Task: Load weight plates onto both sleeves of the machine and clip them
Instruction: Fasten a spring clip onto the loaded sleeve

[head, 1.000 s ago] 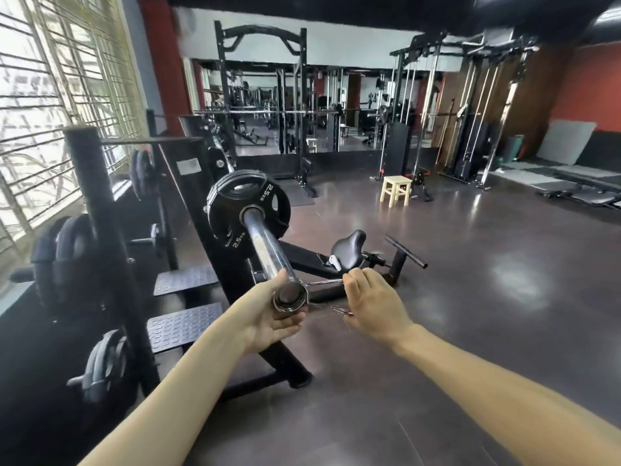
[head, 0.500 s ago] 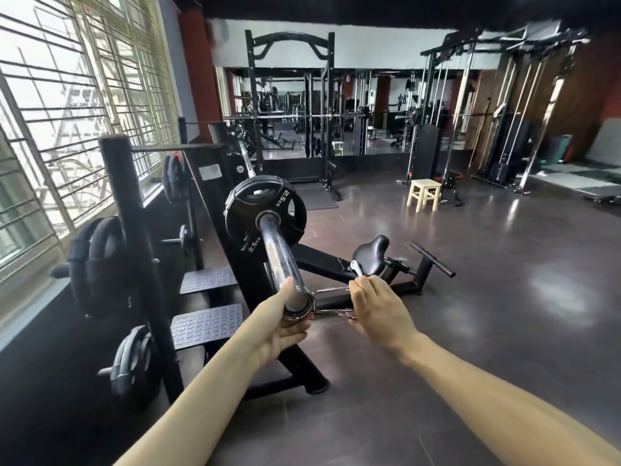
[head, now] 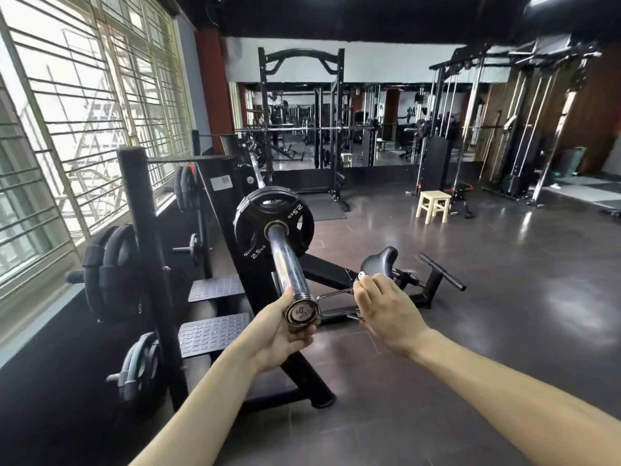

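A chrome sleeve (head: 288, 264) juts toward me from the black machine. One black 2.5 kg weight plate (head: 274, 227) sits far up it. My left hand (head: 282, 334) cups the sleeve's end cap from below. A metal spring clip (head: 336, 302) has its coil around the sleeve tip, and its two handles stick out to the right. My right hand (head: 386, 309) is closed on those handles.
A plate rack (head: 144, 264) with several black plates stands at the left by the window. Black tread steps (head: 215, 326) and the machine's base lie below the sleeve. A padded seat and a handle bar lie behind my right hand. A wooden stool (head: 433, 205) stands on the dark floor.
The view has shifted so the sleeve sits further right and lower. The clip's coil now sits around the sleeve tip. Both hands keep their hold.
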`<state>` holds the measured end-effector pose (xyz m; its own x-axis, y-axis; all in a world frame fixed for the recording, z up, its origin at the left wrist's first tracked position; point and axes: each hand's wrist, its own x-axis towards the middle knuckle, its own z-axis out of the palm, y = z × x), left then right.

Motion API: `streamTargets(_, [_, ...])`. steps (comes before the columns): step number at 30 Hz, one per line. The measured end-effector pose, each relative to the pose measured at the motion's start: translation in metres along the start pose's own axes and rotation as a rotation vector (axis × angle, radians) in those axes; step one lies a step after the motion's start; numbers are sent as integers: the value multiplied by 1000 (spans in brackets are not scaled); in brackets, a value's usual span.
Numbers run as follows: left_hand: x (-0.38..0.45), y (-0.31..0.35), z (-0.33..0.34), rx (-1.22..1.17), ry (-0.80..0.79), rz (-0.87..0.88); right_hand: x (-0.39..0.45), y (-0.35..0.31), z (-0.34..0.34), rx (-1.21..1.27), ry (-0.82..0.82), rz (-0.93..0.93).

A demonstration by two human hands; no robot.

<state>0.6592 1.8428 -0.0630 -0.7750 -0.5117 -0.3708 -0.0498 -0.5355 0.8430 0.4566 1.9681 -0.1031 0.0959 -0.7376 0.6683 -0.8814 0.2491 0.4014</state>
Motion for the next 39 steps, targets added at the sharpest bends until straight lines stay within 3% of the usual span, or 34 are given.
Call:
streamTargets(6, [2, 2, 7, 95, 124, -2, -9, -10, 4, -26, 79, 44])
streamTargets(10, [8, 14, 6, 269, 143, -20, -17, -31, 23, 15, 11, 195])
streamTargets(17, [11, 17, 3, 281, 135, -3, -10, -21, 18, 62, -43, 156])
streamTargets(19, [12, 14, 1, 302, 156, 14, -10, -23, 6, 184, -89, 199])
streamTargets(21, [13, 13, -1, 311, 130, -4, 3, -26, -17, 529, -191, 558])
streamTargets(24, [12, 17, -2, 336, 103, -45, 37, -8, -33, 1179, -347, 1510])
streamTargets(26, [12, 21, -2, 389, 109, -68, 51, 8, -31, 1399, -597, 1709])
streamTargets(29, [7, 26, 0, 559, 102, -81, 57, 15, -22, 1428, -907, 1648])
streamTargets(32, [1, 23, 2, 767, 118, -76, 53, 14, -14, 1497, -1054, 1603])
streamTargets(39, [3, 36, -5, 735, 30, -199, 40, 39, 3, 1635, -1372, 1284])
